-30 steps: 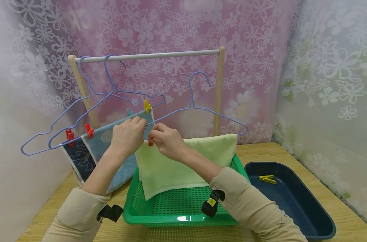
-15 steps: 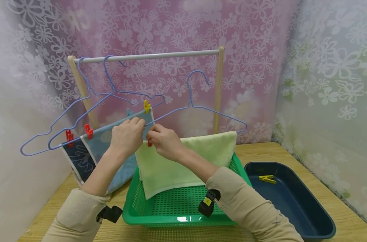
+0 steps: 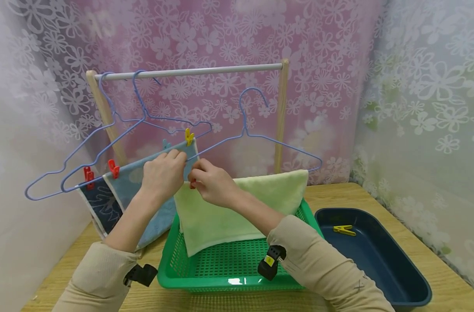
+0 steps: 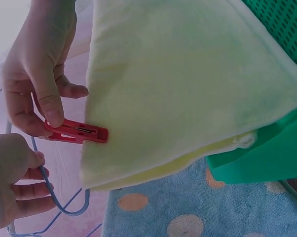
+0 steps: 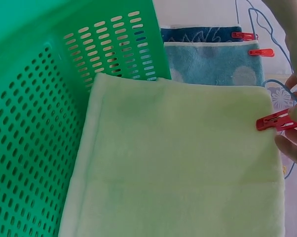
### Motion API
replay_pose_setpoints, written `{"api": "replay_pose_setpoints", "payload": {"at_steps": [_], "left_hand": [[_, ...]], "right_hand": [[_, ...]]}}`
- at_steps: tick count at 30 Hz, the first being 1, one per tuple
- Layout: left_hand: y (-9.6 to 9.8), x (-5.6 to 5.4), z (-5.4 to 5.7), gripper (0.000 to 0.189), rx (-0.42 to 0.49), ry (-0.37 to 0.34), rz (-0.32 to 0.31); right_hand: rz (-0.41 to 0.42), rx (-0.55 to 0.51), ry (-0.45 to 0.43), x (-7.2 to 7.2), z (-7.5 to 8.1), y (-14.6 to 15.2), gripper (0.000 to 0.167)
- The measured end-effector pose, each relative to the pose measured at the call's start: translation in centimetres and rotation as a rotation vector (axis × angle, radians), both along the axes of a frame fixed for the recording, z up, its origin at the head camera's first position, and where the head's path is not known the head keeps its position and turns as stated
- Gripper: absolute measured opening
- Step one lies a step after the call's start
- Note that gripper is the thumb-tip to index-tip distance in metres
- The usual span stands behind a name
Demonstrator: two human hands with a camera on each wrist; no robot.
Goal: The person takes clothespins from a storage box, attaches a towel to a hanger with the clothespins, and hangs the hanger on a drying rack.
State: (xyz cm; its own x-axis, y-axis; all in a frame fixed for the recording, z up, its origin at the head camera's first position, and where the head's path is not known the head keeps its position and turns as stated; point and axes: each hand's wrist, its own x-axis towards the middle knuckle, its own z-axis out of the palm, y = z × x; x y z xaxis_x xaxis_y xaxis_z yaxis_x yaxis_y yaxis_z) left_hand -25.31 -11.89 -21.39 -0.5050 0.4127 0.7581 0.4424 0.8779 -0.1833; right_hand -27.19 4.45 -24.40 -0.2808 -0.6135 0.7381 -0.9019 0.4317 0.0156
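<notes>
A pale yellow towel (image 3: 240, 212) hangs folded over the bottom bar of a blue wire hanger (image 3: 245, 134), above the green basket. My left hand (image 3: 164, 174) grips the hanger's left end, and its fingers curl round the wire (image 4: 50, 187) in the left wrist view. Just to the right, my right hand (image 3: 214, 183) pinches the handles of a red clothespin (image 4: 92, 133). The clothespin's tips lie over the towel's top edge near its left corner. In the right wrist view this clothespin (image 5: 273, 121) sits at the towel's edge, with the right hand partly cut off.
Two more blue hangers (image 3: 143, 117) hang on a rack's rail (image 3: 205, 69), with a light blue towel (image 3: 133, 173) and a dark blue towel (image 3: 102, 203) clipped on. Under the yellow towel is the green basket (image 3: 221, 284). A dark tub (image 3: 377, 255) at right holds a yellow clothespin (image 3: 344, 230).
The held hanger's hook has shifted slightly left and up. Both hands stay almost in place, the right still on the red clothespin.
</notes>
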Motion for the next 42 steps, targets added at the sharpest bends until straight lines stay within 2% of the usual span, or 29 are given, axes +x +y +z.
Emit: {"api": "replay_pose_setpoints", "payload": {"at_steps": [9, 15, 24, 33, 42], "left_hand": [[0.0, 0.0, 0.0, 0.006, 0.009, -0.031, 0.018], [0.0, -0.1, -0.1, 0.003, -0.006, -0.051, 0.018], [-0.1, -0.3, -0.3, 0.005, -0.003, -0.04, 0.019], [-0.1, -0.2, -0.4, 0.007, -0.006, -0.063, 0.039], [-0.1, -0.5, -0.5, 0.008, -0.011, -0.061, 0.034]], "right_hand": [[-0.034, 0.098, 0.131, -0.2, -0.1, 0.2, 0.008], [-0.12, 0.183, 0.309, -0.3, 0.0, 0.5, 0.002], [-0.122, 0.214, 0.446, -0.6, 0.1, 1.1, 0.003], [-0.097, 0.227, 0.494, -0.8, 0.5, 2.3, 0.01], [-0.025, 0.154, 0.369, -0.7, 1.7, 4.6, 0.012]]}}
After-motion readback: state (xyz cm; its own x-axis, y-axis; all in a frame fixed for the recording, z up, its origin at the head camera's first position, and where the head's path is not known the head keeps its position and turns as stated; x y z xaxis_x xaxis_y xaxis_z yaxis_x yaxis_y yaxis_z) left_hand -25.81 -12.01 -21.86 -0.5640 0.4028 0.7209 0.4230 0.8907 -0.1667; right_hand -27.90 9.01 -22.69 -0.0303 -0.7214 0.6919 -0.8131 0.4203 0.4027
